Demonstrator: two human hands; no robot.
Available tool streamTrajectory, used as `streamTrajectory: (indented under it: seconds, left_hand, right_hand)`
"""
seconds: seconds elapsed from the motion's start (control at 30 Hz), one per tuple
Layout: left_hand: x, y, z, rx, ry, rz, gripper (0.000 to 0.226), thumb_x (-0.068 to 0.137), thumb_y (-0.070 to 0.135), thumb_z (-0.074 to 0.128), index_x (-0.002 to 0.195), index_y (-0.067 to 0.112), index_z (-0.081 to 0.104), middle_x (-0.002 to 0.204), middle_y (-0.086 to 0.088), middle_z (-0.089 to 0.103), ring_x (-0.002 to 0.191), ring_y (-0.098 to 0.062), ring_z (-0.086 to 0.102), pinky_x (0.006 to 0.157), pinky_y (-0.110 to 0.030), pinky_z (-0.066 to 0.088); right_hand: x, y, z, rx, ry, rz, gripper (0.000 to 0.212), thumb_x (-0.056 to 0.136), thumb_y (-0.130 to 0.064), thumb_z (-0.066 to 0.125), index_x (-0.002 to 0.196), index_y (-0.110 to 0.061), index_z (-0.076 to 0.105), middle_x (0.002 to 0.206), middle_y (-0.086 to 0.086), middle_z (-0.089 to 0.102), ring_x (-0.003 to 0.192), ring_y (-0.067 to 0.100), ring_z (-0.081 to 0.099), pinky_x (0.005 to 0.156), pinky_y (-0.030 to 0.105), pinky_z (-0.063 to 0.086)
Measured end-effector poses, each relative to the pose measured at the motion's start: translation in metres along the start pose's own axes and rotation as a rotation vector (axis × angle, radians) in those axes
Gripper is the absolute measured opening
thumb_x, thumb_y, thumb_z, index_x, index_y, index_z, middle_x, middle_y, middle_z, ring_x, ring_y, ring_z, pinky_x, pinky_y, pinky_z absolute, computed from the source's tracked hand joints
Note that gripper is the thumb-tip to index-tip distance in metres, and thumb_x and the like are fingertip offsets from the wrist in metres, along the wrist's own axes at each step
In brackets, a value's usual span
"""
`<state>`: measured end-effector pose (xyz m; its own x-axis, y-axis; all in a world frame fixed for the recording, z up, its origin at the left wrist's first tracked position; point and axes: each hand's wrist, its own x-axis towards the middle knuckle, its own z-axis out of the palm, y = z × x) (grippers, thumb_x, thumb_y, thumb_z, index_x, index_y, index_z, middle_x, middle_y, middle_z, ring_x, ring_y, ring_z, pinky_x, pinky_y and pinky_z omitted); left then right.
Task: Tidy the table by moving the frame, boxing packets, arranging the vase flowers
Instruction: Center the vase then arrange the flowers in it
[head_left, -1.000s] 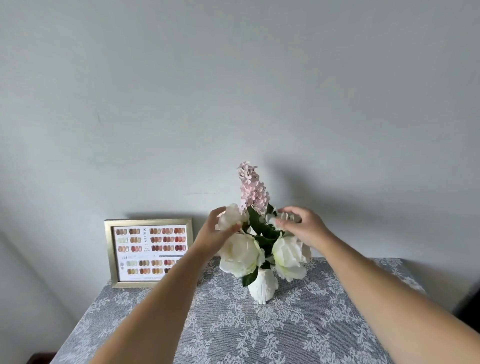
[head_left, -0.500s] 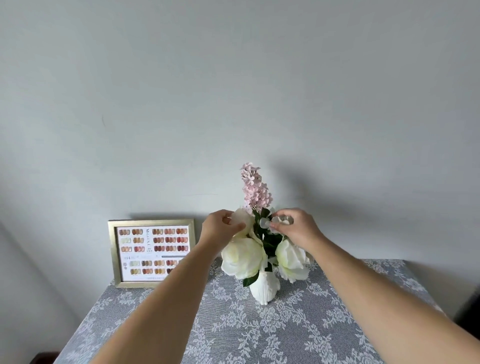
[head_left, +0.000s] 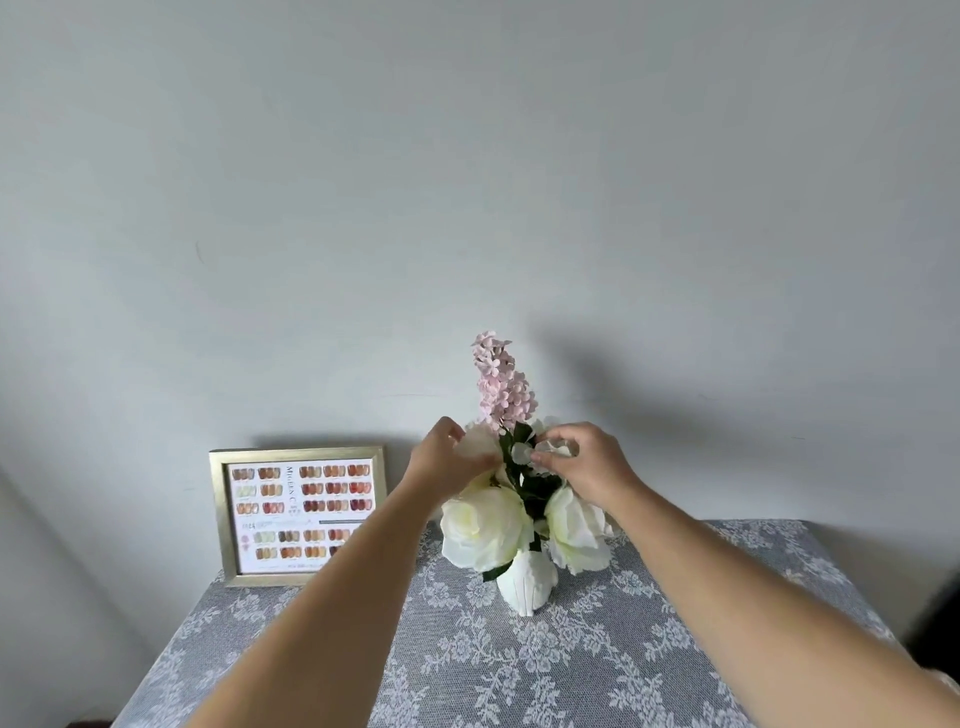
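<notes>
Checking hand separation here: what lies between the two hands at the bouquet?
In the head view, the pink flower spike's stem and dark green leaves stand between left hand and right hand.

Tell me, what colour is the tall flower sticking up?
Pale pink. The tall flower stands above the white ones, clearest in the head view.

One frame (head_left: 298, 515); one vase (head_left: 525, 583); one pink flower spike (head_left: 500, 383); two hands (head_left: 441, 462).
</notes>
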<state>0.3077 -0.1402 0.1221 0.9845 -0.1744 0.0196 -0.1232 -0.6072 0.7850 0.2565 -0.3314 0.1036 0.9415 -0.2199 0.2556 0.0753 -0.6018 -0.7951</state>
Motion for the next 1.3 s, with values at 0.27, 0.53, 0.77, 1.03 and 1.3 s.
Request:
streamTrajectory:
  seconds: [0.27, 0.53, 0.77, 1.03, 1.3]
  left_hand:
    - [0.001, 0.001, -0.019, -0.4, -0.21, -0.175, 0.048, 0.078, 0.011, 0.062, 0.122, 0.018, 0.043, 0.113, -0.021, 0.049, 0.089, -0.032, 0.055, 0.063, -0.033, 0.052]
    - [0.0, 0.0, -0.025, -0.259, -0.353, -0.07, 0.061, 0.069, 0.007, 0.077, 0.122, -0.002, 0.05, 0.102, -0.018, 0.064, 0.09, -0.027, 0.065, 0.081, -0.035, 0.057]
    - [0.004, 0.017, -0.008, 0.16, -0.029, -0.008, 0.041, 0.058, 0.051, 0.079, 0.062, 0.014, 0.059, 0.061, -0.004, 0.062, 0.053, -0.016, 0.058, 0.049, -0.024, 0.044]
    - [0.003, 0.032, 0.008, 0.317, -0.006, -0.035, 0.08, 0.065, 0.07, 0.06, 0.113, 0.006, 0.052, 0.112, -0.012, 0.06, 0.103, -0.028, 0.056, 0.078, -0.033, 0.046]
    - [-0.004, 0.037, -0.018, -0.153, -0.355, -0.205, 0.072, 0.069, 0.046, 0.074, 0.124, 0.011, 0.044, 0.114, -0.012, 0.057, 0.097, -0.029, 0.061, 0.082, -0.044, 0.056]
  right_hand:
    - [0.002, 0.004, -0.002, 0.0, 0.015, 0.0, 0.027, 0.071, -0.036, 0.075, 0.092, -0.018, 0.07, 0.109, 0.005, 0.061, 0.092, 0.014, 0.051, 0.076, 0.025, 0.038]
    - [0.004, 0.004, -0.002, 0.022, 0.006, 0.023, 0.031, 0.072, -0.034, 0.075, 0.097, -0.017, 0.069, 0.113, 0.004, 0.06, 0.097, 0.014, 0.05, 0.079, 0.024, 0.036]
    - [0.002, -0.003, 0.002, 0.04, 0.024, -0.002, 0.03, 0.071, -0.039, 0.075, 0.091, -0.017, 0.07, 0.101, 0.004, 0.062, 0.09, 0.02, 0.055, 0.073, 0.03, 0.043]
    - [0.003, -0.001, 0.005, 0.059, 0.126, 0.037, 0.027, 0.074, -0.034, 0.074, 0.092, -0.015, 0.071, 0.079, -0.012, 0.055, 0.076, 0.009, 0.05, 0.06, 0.016, 0.034]
    - [0.003, 0.001, 0.006, 0.089, 0.147, 0.067, 0.031, 0.073, -0.036, 0.074, 0.095, -0.014, 0.07, 0.093, -0.001, 0.057, 0.085, 0.014, 0.053, 0.068, 0.022, 0.038]
